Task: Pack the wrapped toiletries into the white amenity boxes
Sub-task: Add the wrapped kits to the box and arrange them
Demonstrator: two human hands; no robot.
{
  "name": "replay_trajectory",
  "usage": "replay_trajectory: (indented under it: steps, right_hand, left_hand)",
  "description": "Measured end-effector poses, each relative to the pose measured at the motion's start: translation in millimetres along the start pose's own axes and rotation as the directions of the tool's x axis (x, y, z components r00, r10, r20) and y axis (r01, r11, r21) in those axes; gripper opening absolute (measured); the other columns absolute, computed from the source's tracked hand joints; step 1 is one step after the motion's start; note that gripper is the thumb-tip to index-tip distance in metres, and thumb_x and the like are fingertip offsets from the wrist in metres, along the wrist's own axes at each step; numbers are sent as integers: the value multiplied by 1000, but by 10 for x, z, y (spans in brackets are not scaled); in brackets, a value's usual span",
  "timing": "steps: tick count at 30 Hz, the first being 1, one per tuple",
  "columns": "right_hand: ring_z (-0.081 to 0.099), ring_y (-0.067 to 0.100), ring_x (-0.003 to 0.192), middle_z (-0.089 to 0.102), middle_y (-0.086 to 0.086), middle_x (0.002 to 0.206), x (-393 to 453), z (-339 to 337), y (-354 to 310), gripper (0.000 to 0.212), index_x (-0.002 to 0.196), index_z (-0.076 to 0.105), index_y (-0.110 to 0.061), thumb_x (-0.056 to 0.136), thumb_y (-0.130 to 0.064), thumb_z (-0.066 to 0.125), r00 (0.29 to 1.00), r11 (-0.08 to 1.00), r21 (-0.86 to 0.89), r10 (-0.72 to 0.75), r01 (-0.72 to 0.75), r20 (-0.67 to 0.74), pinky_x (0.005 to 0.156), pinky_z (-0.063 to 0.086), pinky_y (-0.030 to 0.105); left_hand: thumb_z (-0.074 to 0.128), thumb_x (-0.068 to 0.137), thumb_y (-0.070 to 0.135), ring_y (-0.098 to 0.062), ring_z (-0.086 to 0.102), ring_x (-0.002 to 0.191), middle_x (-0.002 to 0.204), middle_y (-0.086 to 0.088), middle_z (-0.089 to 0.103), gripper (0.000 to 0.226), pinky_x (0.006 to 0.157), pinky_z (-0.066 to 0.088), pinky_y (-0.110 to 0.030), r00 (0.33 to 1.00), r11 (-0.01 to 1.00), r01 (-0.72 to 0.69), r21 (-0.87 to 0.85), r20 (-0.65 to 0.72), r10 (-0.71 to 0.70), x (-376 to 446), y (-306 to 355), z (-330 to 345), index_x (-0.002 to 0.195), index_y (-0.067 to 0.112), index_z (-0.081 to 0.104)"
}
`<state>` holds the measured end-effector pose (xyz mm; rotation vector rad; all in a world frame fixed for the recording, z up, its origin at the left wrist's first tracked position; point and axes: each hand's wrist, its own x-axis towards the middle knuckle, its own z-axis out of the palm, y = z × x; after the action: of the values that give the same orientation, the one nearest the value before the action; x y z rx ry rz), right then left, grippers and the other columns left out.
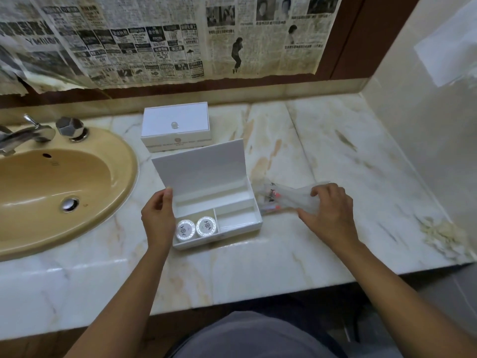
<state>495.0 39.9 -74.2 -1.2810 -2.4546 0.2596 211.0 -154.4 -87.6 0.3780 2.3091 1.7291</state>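
An open white amenity box (254,202) stands on the marble counter with its lid (201,166) tilted up. Two round wrapped soaps (195,228) lie side by side in its front left compartment; the right and back compartments look bare. My left hand (157,215) grips the box's left wall and lid edge. My right hand (327,210) holds clear wrapped toiletries (281,197), blurred, with red and dark marks, just right of the box. A second white amenity box (176,125), closed, with a small knob on its lid, sits behind.
A tan sink (51,182) with a chrome tap (28,134) lies to the left. The marble counter (335,140) stretches right to a tiled wall. Newspaper covers the wall behind. A crumbly patch (444,231) marks the counter's right edge.
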Motion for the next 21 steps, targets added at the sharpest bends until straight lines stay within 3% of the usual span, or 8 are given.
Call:
replay_trajectory:
  steps: [3,9,13,17,21]
  right_hand:
    - [53,28,75,53,3,75,-165,73,151,32,70,59,-12,62,-26,86,998,997,-71,18,-22,-64,72,38,39]
    - [55,32,85,59,8,88,-268,147,262,25,87,74,-13,68,-26,84,995,990,-138,18,-32,-103,77,37,42]
    - [58,32,79,59,6,78,-276,161,303,17,76,70,-10,78,-27,68,993,987,-153,26,-43,-112,73,40,41]
    - [55,30,108,63,10,109,-350,259,405,45,104,71,-15,83,-46,47,995,974,-213,91,-83,29,87,39,45]
    - [43,31,123,54,12,128,-392,329,436,42,122,63,-20,90,-46,58,980,967,-199,177,-157,87,97,35,50]
  left_hand:
    - [55,98,27,4,59,80,88,8,66,16,69,41,0,1000,1000,0,0,0,0,-3,12,4,97,17,67]
    - [55,98,26,2,59,80,88,6,66,16,69,40,1,1000,1000,-16,8,3,16,-14,24,1,95,17,67]
    - [55,98,28,0,58,79,88,6,66,17,68,40,1,1000,1000,-9,6,2,9,-16,26,-6,94,17,67]
    - [55,98,28,-2,59,82,89,6,66,19,70,40,0,1000,1000,-9,-1,1,9,-11,13,-6,98,14,69]
    - [55,98,28,-5,61,88,95,4,68,22,74,41,-5,1000,1000,-1,-1,0,1,-9,11,-7,102,13,69]
